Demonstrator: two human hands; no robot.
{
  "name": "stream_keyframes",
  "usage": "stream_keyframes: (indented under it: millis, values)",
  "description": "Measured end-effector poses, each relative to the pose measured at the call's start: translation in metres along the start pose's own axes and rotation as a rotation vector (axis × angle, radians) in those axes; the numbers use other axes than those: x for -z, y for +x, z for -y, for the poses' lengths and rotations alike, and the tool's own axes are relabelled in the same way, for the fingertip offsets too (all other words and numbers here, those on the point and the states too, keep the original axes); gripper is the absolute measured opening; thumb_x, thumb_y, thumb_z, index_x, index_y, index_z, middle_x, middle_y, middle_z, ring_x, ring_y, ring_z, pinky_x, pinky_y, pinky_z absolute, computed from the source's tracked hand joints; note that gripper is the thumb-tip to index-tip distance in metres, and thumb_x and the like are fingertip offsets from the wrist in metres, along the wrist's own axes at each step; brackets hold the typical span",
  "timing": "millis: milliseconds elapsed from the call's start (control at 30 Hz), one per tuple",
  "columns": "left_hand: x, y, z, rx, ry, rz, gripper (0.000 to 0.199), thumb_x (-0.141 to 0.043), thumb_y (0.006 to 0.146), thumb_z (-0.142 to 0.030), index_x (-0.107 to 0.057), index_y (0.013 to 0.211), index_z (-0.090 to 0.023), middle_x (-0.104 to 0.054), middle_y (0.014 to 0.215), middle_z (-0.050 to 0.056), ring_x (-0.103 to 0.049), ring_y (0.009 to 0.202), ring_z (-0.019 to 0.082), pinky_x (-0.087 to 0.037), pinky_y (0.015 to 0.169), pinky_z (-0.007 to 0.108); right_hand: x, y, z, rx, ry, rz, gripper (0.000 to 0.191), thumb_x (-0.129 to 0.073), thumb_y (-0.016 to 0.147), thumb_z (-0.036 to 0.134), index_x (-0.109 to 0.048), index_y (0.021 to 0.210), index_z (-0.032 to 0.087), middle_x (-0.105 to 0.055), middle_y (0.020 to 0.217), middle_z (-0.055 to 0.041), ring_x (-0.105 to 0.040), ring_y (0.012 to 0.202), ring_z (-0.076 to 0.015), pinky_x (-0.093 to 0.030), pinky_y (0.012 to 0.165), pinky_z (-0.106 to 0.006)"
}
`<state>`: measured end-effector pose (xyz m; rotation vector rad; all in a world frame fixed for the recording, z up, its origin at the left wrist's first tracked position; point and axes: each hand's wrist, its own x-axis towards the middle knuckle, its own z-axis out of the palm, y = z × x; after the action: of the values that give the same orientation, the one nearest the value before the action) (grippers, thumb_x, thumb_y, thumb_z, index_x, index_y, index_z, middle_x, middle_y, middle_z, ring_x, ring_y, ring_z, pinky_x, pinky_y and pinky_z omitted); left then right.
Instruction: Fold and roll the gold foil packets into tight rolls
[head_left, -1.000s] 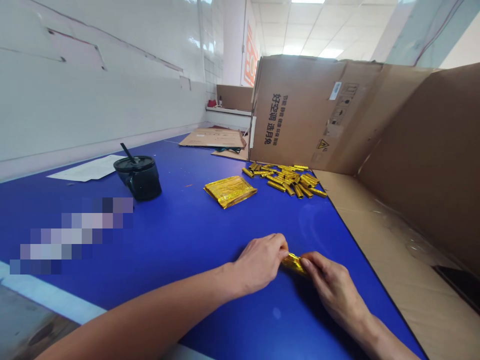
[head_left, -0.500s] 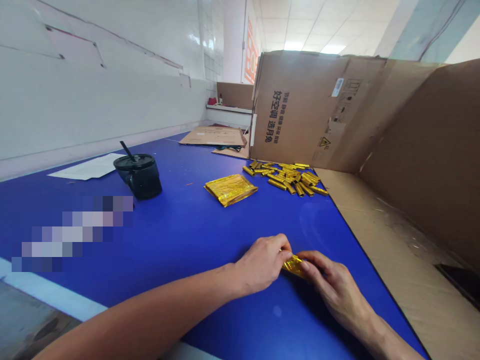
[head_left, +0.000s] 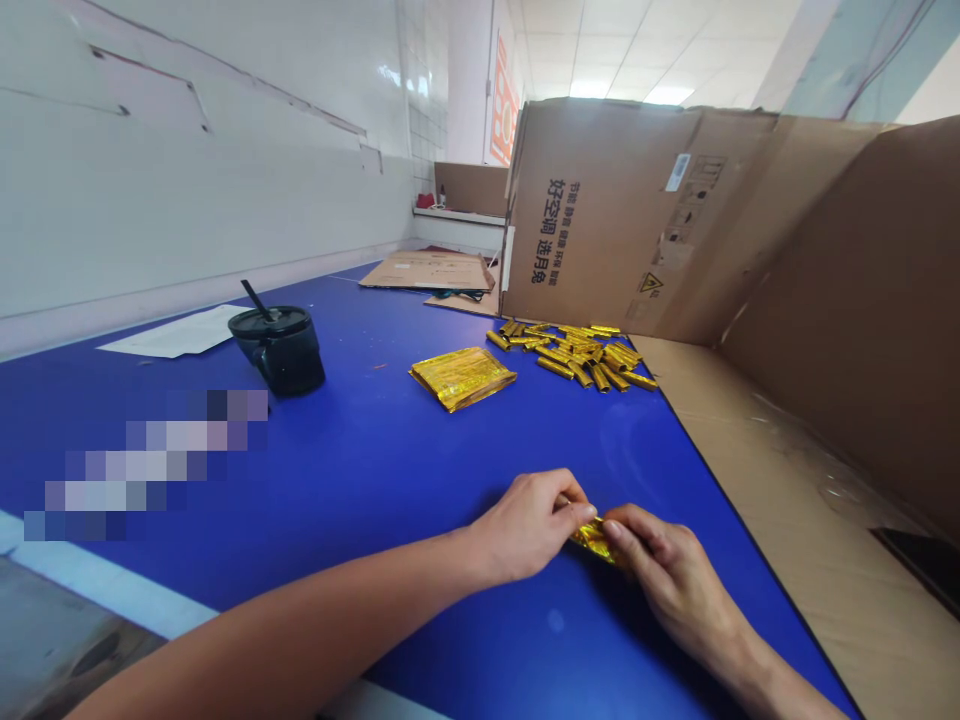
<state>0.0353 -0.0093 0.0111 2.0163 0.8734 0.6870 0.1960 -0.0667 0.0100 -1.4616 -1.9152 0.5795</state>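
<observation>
My left hand (head_left: 526,530) and my right hand (head_left: 664,565) meet low on the blue tabletop (head_left: 390,470). Their fingertips pinch a small gold foil roll (head_left: 595,541) from both ends, and the fingers hide part of it. Farther ahead, a flat stack of gold foil sheets (head_left: 462,379) lies on the table. Beyond that stack, against the cardboard, sits a loose pile of several gold foil tubes (head_left: 574,353). Neither hand touches the stack or the pile.
A black lidded cup with a straw (head_left: 279,354) stands left of the foil stack, beside white paper (head_left: 176,332). Cardboard panels (head_left: 592,215) wall the far and right sides. A flattened carton (head_left: 429,270) lies at the table's far end.
Both hands have shifted slightly right and closer together, and the foil roll between them now looks tighter. The head view has tilted a little; the stack and pile stay in place.
</observation>
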Motion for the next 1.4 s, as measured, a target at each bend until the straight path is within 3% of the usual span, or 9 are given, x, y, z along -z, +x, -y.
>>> stream_keyframes:
  millis: [167,333,500,633,767,867,1033,1267,1400]
  values:
    - [-0.002,0.004,0.005,0.109,-0.091,0.017,0.028,-0.038,0.08,-0.038,-0.052,0.073,-0.015,-0.043,0.046,-0.006,-0.044,0.043,0.007,-0.031,0.044,0.018,0.0,0.002,0.0,-0.073,0.097,0.0,0.032,-0.037,0.083,0.039,-0.05,0.064,0.017,-0.036,0.052,0.0048,-0.032,0.048,-0.0089,-0.028,0.044,-0.02]
    - [0.0,0.0,-0.006,0.011,0.039,-0.131,0.02,-0.042,0.079,-0.027,-0.051,0.065,-0.016,-0.049,0.057,-0.004,-0.045,0.056,0.008,-0.032,0.051,0.019,-0.003,0.002,0.0,-0.146,0.229,0.009,0.033,-0.039,0.082,0.042,-0.05,0.066,0.016,-0.034,0.052,0.0058,-0.03,0.047,-0.0078,-0.026,0.042,-0.02]
    - [0.005,-0.001,-0.009,-0.105,0.185,-0.138,0.019,-0.041,0.082,-0.024,-0.053,0.07,-0.017,-0.054,0.063,-0.003,-0.048,0.061,0.009,-0.034,0.057,0.019,-0.003,0.001,0.0,-0.161,0.269,0.04,0.03,-0.04,0.082,0.041,-0.054,0.072,0.016,-0.037,0.051,0.0056,-0.033,0.046,-0.0078,-0.028,0.042,-0.019]
    - [0.01,0.003,-0.002,-0.219,0.287,-0.11,0.018,-0.044,0.083,-0.024,-0.056,0.072,-0.017,-0.055,0.071,-0.002,-0.051,0.069,0.01,-0.037,0.065,0.019,0.001,0.004,-0.002,0.037,0.086,-0.007,0.024,-0.041,0.083,0.032,-0.059,0.076,0.018,-0.05,0.064,0.0003,-0.046,0.058,-0.0113,-0.037,0.054,-0.022]
    - [0.014,0.007,0.005,-0.373,0.502,-0.065,0.018,-0.045,0.083,-0.025,-0.06,0.076,-0.017,-0.053,0.076,0.0,-0.05,0.073,0.011,-0.037,0.069,0.021,0.004,0.005,-0.009,0.278,-0.281,-0.193,0.022,-0.042,0.083,0.026,-0.062,0.078,0.018,-0.05,0.067,-0.0029,-0.046,0.062,-0.0131,-0.037,0.055,-0.024]
    - [0.013,0.006,0.007,-0.479,0.755,-0.041,0.016,-0.045,0.082,-0.022,-0.058,0.073,-0.017,-0.052,0.077,0.001,-0.048,0.072,0.013,-0.038,0.067,0.025,0.001,0.004,-0.013,0.374,-0.561,-0.254,0.023,-0.041,0.084,0.021,-0.063,0.079,0.019,-0.051,0.069,-0.0041,-0.043,0.062,-0.0133,-0.033,0.053,-0.023]
    - [0.004,0.0,0.004,-0.487,1.02,0.046,0.009,-0.046,0.077,-0.012,-0.053,0.073,-0.014,-0.051,0.076,0.004,-0.047,0.073,0.018,-0.039,0.06,0.029,-0.009,0.001,-0.012,0.397,-0.74,-0.164,0.029,-0.034,0.084,0.015,-0.062,0.075,0.019,-0.05,0.067,-0.0038,-0.042,0.061,-0.0137,-0.032,0.054,-0.024]
    - [0.005,-0.002,0.001,-0.458,1.013,0.171,0.008,-0.049,0.074,-0.008,-0.055,0.074,-0.014,-0.054,0.074,0.004,-0.05,0.072,0.017,-0.04,0.063,0.027,-0.009,0.002,-0.006,0.342,-0.758,-0.02,0.028,-0.034,0.082,0.012,-0.059,0.072,0.019,-0.05,0.066,-0.003,-0.045,0.06,-0.0132,-0.034,0.053,-0.023]
    - [0.003,-0.005,-0.005,-0.445,1.067,0.179,0.007,-0.051,0.073,-0.012,-0.057,0.071,-0.013,-0.057,0.073,0.006,-0.051,0.073,0.019,-0.04,0.064,0.03,-0.007,0.003,-0.001,0.302,-0.777,0.043,0.026,-0.036,0.08,0.009,-0.059,0.071,0.019,-0.051,0.069,-0.0036,-0.047,0.063,-0.0137,-0.037,0.056,-0.023]
